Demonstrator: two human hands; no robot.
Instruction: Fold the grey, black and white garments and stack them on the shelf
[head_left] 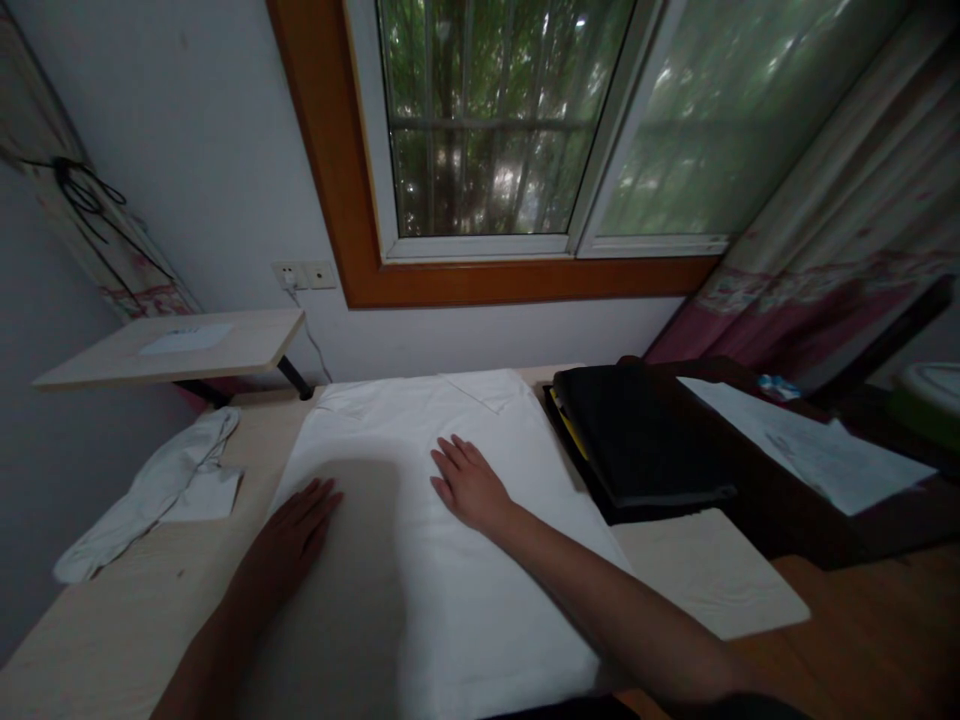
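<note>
A white cloth [480,590], which looks like a folded garment or sheet, lies spread over the desk in front of me. My left hand [296,530] rests on its left part with the fingers stretched out, in a shadow. Flat on the cloth's middle lies my right hand [469,485], fingers slightly spread and holding nothing. Small creases or folded flaps show at the cloth's far edge. Its near edge runs out of view towards my body.
On the desk [112,640] at left lies a crumpled white fabric piece [161,495]. A raised shelf [187,345] stands behind it. Black folders [637,430] lie to the right, and beyond them papers [810,450] on a dark surface. A window [510,120] is ahead.
</note>
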